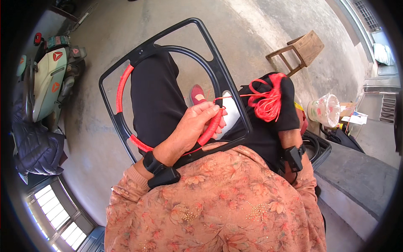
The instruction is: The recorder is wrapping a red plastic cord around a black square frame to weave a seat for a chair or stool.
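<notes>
A black plastic frame (pixel 210 46) with a round inner ring lies across my lap, over my black trousers. Red cord (pixel 121 90) is wound tightly around the ring's left and lower arc. My left hand (pixel 195 126) grips the ring at its lower right, fingers curled over the wound red section (pixel 213 126). A single red strand runs from there to a loose bundle of red cord (pixel 266 101) lying on my right knee. My right hand (pixel 289 136) reaches down beside my right thigh. Its fingers are hidden behind the leg. Both wrists wear black bands.
A wooden stool (pixel 304 48) stands on the concrete floor at the upper right. A plastic-wrapped tub (pixel 324 110) and black hose coils (pixel 312 145) sit beside a grey ledge (pixel 357 176). A parked scooter (pixel 48 77) and a dark jacket (pixel 35 145) are on the left.
</notes>
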`<act>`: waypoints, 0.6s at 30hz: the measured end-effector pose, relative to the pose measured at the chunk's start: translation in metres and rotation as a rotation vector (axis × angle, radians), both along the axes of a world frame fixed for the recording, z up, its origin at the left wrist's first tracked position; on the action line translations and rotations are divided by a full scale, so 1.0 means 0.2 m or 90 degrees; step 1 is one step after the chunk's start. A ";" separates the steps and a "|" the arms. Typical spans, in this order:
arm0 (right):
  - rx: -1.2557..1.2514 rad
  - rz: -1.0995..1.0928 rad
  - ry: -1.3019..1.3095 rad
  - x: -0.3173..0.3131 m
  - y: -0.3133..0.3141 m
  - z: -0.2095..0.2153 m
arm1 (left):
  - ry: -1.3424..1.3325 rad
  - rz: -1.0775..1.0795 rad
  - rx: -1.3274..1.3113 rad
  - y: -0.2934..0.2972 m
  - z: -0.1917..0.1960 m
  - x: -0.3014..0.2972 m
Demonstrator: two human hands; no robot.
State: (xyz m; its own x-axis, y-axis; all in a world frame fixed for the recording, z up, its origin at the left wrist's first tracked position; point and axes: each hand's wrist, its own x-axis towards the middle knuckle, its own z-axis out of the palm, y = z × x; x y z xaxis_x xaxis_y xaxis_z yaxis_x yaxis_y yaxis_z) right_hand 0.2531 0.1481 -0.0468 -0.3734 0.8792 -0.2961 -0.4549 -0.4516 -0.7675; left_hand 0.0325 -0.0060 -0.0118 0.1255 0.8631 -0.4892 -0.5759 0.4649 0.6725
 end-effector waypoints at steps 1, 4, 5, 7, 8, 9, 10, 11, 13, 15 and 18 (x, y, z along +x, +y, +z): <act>0.005 -0.069 0.016 0.00 0.01 0.02 | 0.013 0.000 -0.009 -0.01 0.00 0.00; -0.034 -0.102 -0.093 0.12 0.01 0.15 | 0.032 -0.006 -0.020 -0.03 -0.01 0.00; -0.069 0.063 0.173 0.24 0.07 0.08 | 0.038 -0.014 -0.021 -0.04 -0.01 0.00; -0.076 0.085 0.111 0.31 0.06 0.07 | 0.041 -0.024 -0.018 -0.05 -0.01 0.00; -0.082 0.108 0.048 0.34 0.04 0.07 | 0.043 -0.034 -0.014 -0.05 0.00 0.00; -0.088 0.132 -0.013 0.37 0.01 0.07 | 0.045 -0.033 -0.015 -0.05 0.00 0.00; -0.094 0.156 -0.075 0.40 -0.02 0.06 | 0.053 -0.029 -0.013 -0.06 -0.01 0.00; -0.099 0.180 -0.137 0.41 -0.04 0.06 | 0.060 -0.026 -0.012 -0.06 -0.02 -0.01; -0.109 0.226 -0.263 0.43 -0.07 0.07 | 0.045 0.003 -0.002 -0.06 -0.03 0.01; -0.122 0.171 -0.260 0.40 -0.08 0.09 | 0.028 0.032 0.007 -0.04 -0.04 0.02; -0.146 0.115 -0.226 0.26 -0.09 0.18 | -0.013 0.078 -0.012 -0.02 -0.02 0.01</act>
State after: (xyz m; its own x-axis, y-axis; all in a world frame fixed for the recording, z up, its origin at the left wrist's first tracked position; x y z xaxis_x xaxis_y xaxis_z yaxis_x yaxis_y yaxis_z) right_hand 0.3053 0.1309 -0.0115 -0.3548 0.7063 -0.6126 -0.0808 -0.6759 -0.7325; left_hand 0.0340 -0.0106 -0.0165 0.0302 0.8635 -0.5034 -0.6428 0.4025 0.6518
